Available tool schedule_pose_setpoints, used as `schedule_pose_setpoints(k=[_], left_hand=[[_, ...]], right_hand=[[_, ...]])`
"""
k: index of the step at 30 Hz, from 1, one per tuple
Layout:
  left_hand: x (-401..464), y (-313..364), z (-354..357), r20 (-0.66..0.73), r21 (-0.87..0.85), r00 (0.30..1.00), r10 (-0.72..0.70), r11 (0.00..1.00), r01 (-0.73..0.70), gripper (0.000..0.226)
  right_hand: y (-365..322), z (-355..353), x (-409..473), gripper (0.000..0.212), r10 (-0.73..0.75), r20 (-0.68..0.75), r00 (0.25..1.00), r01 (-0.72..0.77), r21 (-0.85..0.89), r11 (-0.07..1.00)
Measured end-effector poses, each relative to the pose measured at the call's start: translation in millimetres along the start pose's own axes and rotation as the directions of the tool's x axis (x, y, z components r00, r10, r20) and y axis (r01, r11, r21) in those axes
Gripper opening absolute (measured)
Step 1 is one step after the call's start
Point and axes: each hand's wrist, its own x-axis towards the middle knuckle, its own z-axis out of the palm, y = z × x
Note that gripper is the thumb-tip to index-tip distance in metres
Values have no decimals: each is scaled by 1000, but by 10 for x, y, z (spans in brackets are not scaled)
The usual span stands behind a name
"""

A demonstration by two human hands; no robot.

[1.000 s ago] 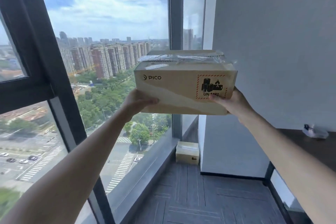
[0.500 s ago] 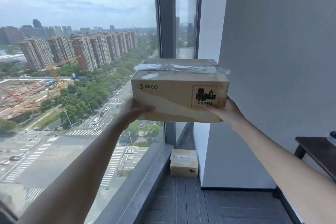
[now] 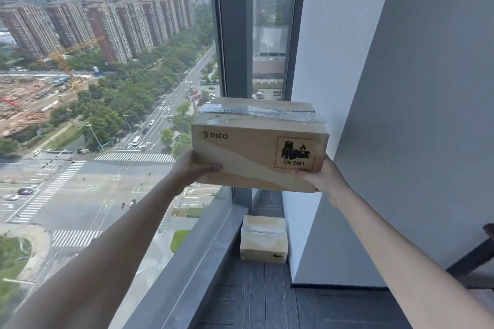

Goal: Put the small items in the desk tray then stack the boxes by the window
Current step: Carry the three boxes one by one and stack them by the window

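I hold a brown cardboard box [image 3: 251,149] marked PICO, with a UN 3481 battery label and clear tape on top, out in front of me at arm's length. My left hand [image 3: 192,168] grips its lower left corner, thumb on the front face. My right hand [image 3: 320,176] grips the lower right corner from below. A second, smaller taped cardboard box [image 3: 264,239] sits on the floor below it, in the narrow gap between the window sill and the wall.
A tall glass window with a dark frame post [image 3: 235,35] fills the left side, above a grey sill [image 3: 203,256]. A grey wall [image 3: 401,115] stands on the right. A dark desk edge [image 3: 481,248] shows at far right. Dark plank floor [image 3: 267,302] runs underneath.
The held box has dropped lower in view and moved closer to the window corner. The floor box now appears larger and nearer, and the view has tilted down.
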Motion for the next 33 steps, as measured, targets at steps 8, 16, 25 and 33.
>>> schedule_pose_setpoints(k=[8, 16, 25, 33], left_hand=[[1171, -520, 528, -9, 13, 985, -171, 985, 171, 55], [2056, -1442, 828, 46, 40, 941, -336, 942, 334, 76], [2849, -3095, 1507, 114, 104, 894, -433, 900, 422, 74], [3106, -5000, 2371, 143, 98, 868, -476, 879, 466, 61]], right_hand=[[794, 25, 1411, 66, 140, 95, 986, -144, 38, 989], [1549, 302, 2092, 67, 298, 130, 946, -304, 28, 952], [3151, 924, 2506, 61, 481, 17, 876, -482, 34, 876], [5099, 1449, 2672, 42, 531, -4, 847, -531, -13, 847]])
